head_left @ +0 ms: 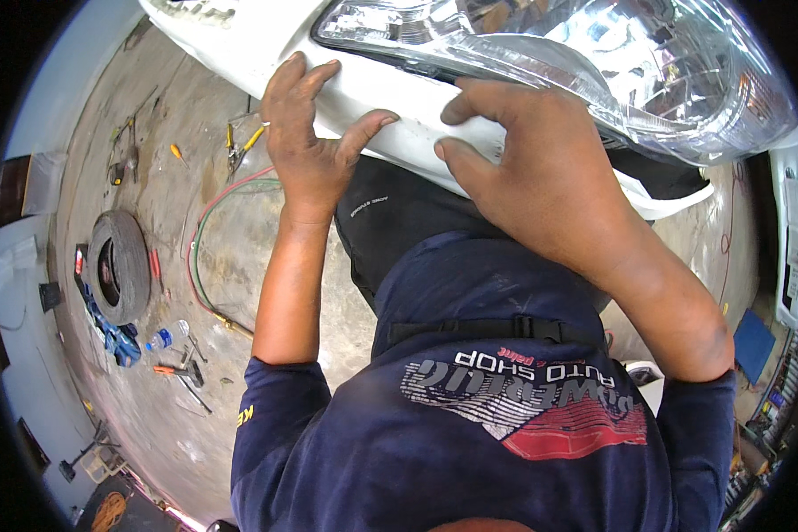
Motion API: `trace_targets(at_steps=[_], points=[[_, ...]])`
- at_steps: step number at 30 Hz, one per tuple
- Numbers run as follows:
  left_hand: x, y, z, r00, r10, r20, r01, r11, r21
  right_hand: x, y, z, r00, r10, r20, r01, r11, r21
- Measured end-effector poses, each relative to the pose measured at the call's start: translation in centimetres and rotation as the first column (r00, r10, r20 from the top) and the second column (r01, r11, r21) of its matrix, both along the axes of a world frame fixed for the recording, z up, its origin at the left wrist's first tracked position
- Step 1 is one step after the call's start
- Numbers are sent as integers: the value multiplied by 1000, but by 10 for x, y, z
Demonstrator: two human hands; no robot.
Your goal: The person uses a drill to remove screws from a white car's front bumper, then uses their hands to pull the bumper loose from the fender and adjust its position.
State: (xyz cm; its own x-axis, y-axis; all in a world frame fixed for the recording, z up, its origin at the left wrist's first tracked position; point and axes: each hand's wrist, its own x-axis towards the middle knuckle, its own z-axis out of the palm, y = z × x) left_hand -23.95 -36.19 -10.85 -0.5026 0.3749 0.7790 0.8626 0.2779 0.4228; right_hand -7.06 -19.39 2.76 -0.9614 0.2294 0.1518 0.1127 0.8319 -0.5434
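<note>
A white bumper panel [368, 105] with a clear headlamp assembly [638, 66] above it spans the top. My left hand [306, 142] grips the panel's left part, fingertips on its face and thumb stretched to the right along it. My right hand [532, 168] is on the panel just below the lamp, index finger bent at the seam, thumb on the white surface; its other fingers are mostly hidden. Below the panel are my dark-clad legs [381, 204].
On the concrete floor [239, 426] at left lie a tyre [120, 266], pliers [239, 151], a screwdriver [177, 152], a hammer [191, 372], a water bottle [164, 337] and red and green hoses [199, 257]. At right are a blue board [754, 346] and crowded shelving [767, 417].
</note>
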Motion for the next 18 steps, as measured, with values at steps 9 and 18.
trace_targets(at_steps=[9, 18], points=[[10, -4, 10, 998, 58, 39, -56, 997, -62, -6, 8, 22, 986, 43, 159, -22, 991, -132], [46, 4, -29, 989, 18, 150, -11, 999, -48, 8, -8, 13, 985, -152, -81, 88, 847, -525]])
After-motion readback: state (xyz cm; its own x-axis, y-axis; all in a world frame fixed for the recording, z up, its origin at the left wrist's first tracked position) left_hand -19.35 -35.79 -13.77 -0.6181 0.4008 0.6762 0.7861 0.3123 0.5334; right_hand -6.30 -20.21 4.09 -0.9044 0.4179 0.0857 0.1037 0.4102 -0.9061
